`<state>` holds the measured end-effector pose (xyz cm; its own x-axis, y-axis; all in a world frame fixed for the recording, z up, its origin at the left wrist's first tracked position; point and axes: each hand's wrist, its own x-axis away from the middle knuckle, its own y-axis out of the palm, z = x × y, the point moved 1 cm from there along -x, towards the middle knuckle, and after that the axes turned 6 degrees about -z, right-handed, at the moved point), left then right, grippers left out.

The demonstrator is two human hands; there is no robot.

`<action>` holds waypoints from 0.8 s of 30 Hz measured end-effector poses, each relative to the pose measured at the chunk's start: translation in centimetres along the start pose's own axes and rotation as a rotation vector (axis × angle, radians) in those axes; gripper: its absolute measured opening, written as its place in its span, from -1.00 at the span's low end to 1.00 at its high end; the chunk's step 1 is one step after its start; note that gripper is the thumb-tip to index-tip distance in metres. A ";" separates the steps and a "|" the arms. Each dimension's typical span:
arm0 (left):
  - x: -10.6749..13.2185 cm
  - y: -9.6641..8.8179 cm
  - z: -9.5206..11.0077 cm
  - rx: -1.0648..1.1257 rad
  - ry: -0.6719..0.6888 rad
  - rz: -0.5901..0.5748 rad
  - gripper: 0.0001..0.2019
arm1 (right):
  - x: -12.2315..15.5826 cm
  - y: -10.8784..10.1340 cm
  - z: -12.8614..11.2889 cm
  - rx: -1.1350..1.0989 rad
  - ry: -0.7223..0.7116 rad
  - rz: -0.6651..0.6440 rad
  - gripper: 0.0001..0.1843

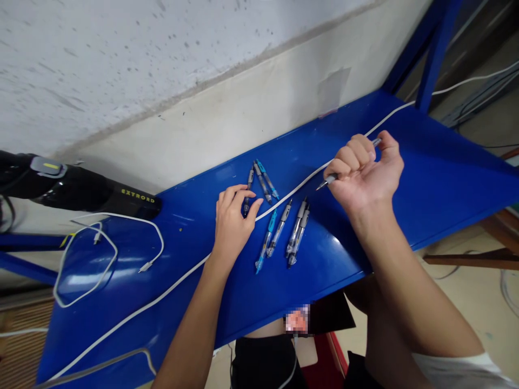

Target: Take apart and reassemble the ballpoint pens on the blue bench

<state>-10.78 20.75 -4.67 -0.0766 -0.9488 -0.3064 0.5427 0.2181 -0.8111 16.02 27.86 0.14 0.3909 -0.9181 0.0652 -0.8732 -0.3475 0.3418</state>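
Observation:
My right hand (pixel 367 170) is raised above the table's right part, its fingers wrapped round a pen (pixel 331 178) whose tip points left and whose other end shows by the thumb. My left hand (pixel 236 216) is low over the table, thumb and index finger apart around a grey-clipped pen (pixel 250 177); whether they touch it is unclear. Right beside that lie another grey-clipped pen (pixel 263 182) and a light-blue pen (pixel 268 180). Nearer to me, a second light-blue pen (pixel 266 243) lies next to several clear pens with grey clips (pixel 279 229).
A white cable (pixel 162 294) runs diagonally across the blue table (pixel 324 259), between the pen groups. At the left are a coiled white charging cable (pixel 115 254) and a black cylindrical device (pixel 109 192). A wall (pixel 211 129) borders the far edge; a blue post (pixel 430 70) rises at the right.

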 end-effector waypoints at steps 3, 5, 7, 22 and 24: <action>0.0 -0.1 -0.2 0.019 -0.014 0.033 -0.95 | 0.0 0.0 0.0 -0.090 -0.041 0.006 -0.42; -0.1 -0.2 -0.3 0.024 -0.046 0.049 -0.93 | -0.1 -0.3 0.2 -0.219 -0.169 -0.010 -0.42; -0.1 -0.2 -0.4 0.015 -0.085 0.056 -0.89 | -0.4 -0.7 0.6 -0.338 -0.273 -0.053 -0.41; 0.0 0.0 -0.5 -0.068 -0.135 0.040 -0.88 | -0.5 3.0 -2.4 -0.407 -0.292 -0.053 -0.47; 0.0 0.0 -0.5 -0.068 -0.133 0.041 -0.91 | -0.1 3.9 -3.1 -0.192 -0.303 -0.026 -0.47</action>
<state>-11.22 20.88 -4.97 0.0583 -0.9596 -0.2753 0.4848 0.2683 -0.8324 13.49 27.16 4.32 0.2833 -0.9343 -0.2165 -0.7822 -0.3558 0.5115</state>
